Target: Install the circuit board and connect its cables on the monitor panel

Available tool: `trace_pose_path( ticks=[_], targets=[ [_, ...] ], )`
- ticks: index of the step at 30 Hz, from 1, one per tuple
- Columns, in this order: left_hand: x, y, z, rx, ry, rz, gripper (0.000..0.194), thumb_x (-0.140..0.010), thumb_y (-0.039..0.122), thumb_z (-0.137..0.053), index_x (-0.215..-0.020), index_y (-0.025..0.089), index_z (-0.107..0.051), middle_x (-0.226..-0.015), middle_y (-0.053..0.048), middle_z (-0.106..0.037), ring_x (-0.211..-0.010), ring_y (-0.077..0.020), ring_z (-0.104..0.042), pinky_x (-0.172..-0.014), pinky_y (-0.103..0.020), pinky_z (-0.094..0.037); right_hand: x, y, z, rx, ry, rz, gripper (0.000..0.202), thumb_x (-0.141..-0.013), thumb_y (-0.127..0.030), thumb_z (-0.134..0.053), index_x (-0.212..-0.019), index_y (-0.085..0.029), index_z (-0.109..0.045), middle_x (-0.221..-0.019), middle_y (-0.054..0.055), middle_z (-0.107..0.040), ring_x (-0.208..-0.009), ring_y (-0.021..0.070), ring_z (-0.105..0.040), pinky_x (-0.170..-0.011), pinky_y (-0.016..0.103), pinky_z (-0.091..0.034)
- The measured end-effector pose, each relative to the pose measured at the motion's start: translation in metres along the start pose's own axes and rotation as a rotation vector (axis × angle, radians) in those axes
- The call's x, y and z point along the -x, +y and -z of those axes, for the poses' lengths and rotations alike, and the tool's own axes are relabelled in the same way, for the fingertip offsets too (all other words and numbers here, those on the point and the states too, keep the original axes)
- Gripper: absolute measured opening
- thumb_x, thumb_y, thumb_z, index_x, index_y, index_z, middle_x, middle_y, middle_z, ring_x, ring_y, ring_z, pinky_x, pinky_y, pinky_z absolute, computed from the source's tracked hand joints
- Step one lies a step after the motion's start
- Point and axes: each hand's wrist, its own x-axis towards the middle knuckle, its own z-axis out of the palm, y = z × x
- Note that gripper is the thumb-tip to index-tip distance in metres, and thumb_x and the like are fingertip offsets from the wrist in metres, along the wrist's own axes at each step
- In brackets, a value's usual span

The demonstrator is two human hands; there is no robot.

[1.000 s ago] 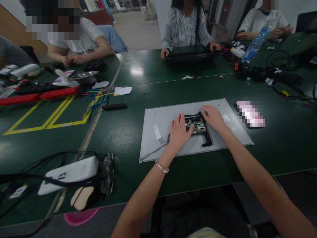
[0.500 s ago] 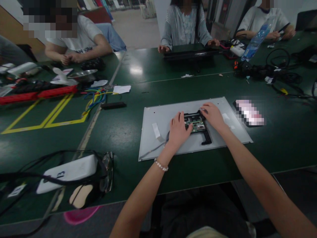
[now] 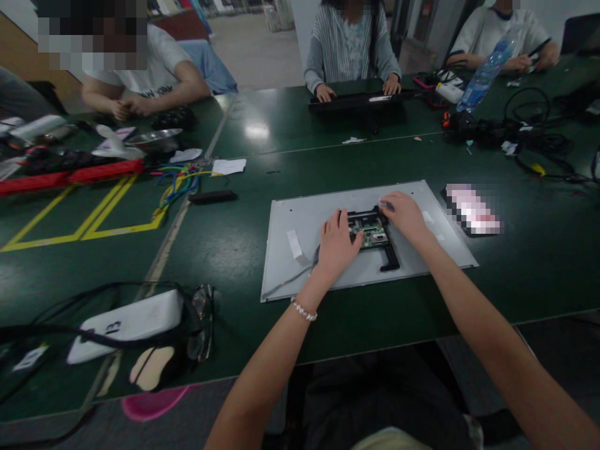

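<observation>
A pale grey flat panel (image 3: 304, 212) lies on the green table in front of me. On it rests a black plastic frame (image 3: 389, 257) around a green circuit board (image 3: 374, 235). My left hand (image 3: 338, 245) grips the left side of the frame, its fingers over the far part and the thumb by the board. My right hand (image 3: 403, 215) is closed in a pinch at the frame's far right corner. Something small and dark shows at its fingertips, too small to name. A grey cable (image 3: 290, 284) runs from under my left hand to the panel's near left corner.
A phone (image 3: 472, 209) lies right of the panel. Left are a white case (image 3: 131, 325), glasses (image 3: 201, 322) and black cables. Coloured wires (image 3: 180, 181) and a black bar (image 3: 212, 197) lie farther off. A person opposite touches a dark panel (image 3: 356, 102); a bottle (image 3: 487, 78) stands beyond.
My hands stay almost in place on the frame. The person opposite has brought both hands onto the dark panel. The whole view has shifted slightly.
</observation>
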Motion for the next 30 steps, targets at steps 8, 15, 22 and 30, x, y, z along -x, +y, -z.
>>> trace_pose_path(
  ticks=[8,15,22,30],
  targets=[
    [0.0,-0.001,-0.001,-0.006,0.0,-0.007,0.061,-0.095,0.039,-0.043,-0.145,0.006,-0.029,-0.146,-0.022,-0.04,-0.136,-0.0316,-0.037,-0.115,-0.048,-0.027,0.003,-0.02,0.011,0.226,-0.039,-0.001,0.025,-0.094,-0.02,-0.046,-0.095,-0.015,-0.07,-0.096,0.012,-0.068,-0.092,0.024,-0.06,-0.077,0.033,-0.042],
    [-0.001,0.001,-0.001,-0.013,-0.009,0.0,0.06,-0.095,0.038,-0.044,-0.144,0.007,-0.031,-0.147,-0.022,-0.04,-0.137,-0.032,-0.036,-0.114,-0.049,-0.028,0.002,-0.023,0.014,0.252,-0.047,-0.021,0.027,-0.095,-0.019,-0.045,-0.094,-0.015,-0.072,-0.097,0.012,-0.068,-0.092,0.0233,-0.06,-0.076,0.033,-0.042],
    [-0.001,0.001,-0.001,-0.029,-0.008,0.001,0.06,-0.095,0.038,-0.044,-0.144,0.004,-0.032,-0.146,-0.022,-0.04,-0.136,-0.0318,-0.037,-0.114,-0.047,-0.028,0.002,-0.023,0.012,0.222,-0.026,-0.068,0.029,-0.096,-0.019,-0.043,-0.1,-0.016,-0.072,-0.099,0.012,-0.07,-0.092,0.0232,-0.061,-0.076,0.032,-0.042],
    [-0.001,0.003,0.001,-0.013,0.008,0.009,0.062,-0.094,0.036,-0.046,-0.144,0.004,-0.031,-0.145,-0.022,-0.041,-0.135,-0.0322,-0.038,-0.114,-0.047,-0.029,0.0,-0.027,0.007,0.069,0.108,-0.057,0.029,-0.094,-0.018,-0.044,-0.104,-0.017,-0.07,-0.106,0.012,-0.07,-0.099,0.0261,-0.062,-0.085,0.037,-0.044]
  ],
)
